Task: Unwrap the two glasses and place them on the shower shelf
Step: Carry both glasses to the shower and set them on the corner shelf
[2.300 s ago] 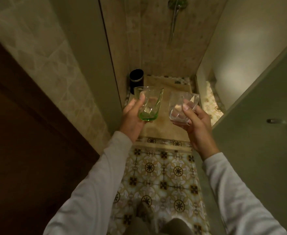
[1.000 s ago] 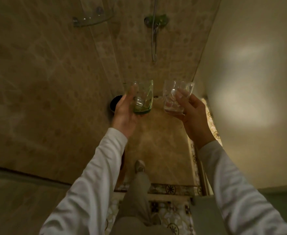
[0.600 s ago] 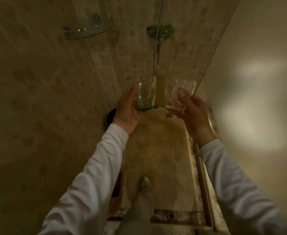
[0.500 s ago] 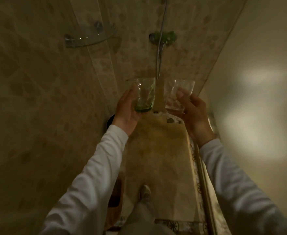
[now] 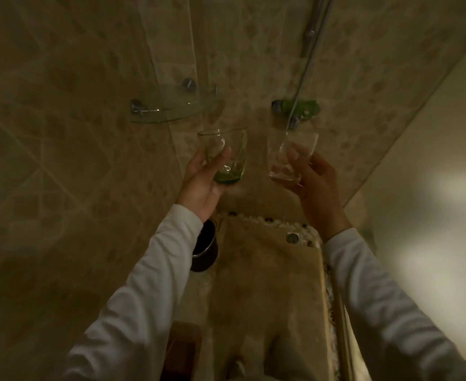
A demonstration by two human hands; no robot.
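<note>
Lettering: none readable on either glass or on any fitting; the light is dim and the frame slightly blurred.

Left hand [image 5: 203, 185]: fingers curled around the green glass [image 5: 227, 158], thumb across its near side, palm under the lower wall. Glass is upright, tilted slightly, held in the air, bare of wrapping. It sits below and just right of the shelf [image 5: 171, 110], not touching it.

Right hand [image 5: 313, 180]: fingers closed around the clear glass [image 5: 289, 156], thumb pressed on its near wall. Glass is upright, in the air, also bare, directly below the tap [image 5: 296, 107] and in front of the hose [image 5: 313, 48].

Glasses stand side by side, apart, at about the same height.

Shelf: clear glass corner piece on two metal pegs, fixed where two tiled walls meet.

Floor level: dark cup [image 5: 204, 251] beside the left sleeve [image 5: 155, 284], against the wall.
</note>
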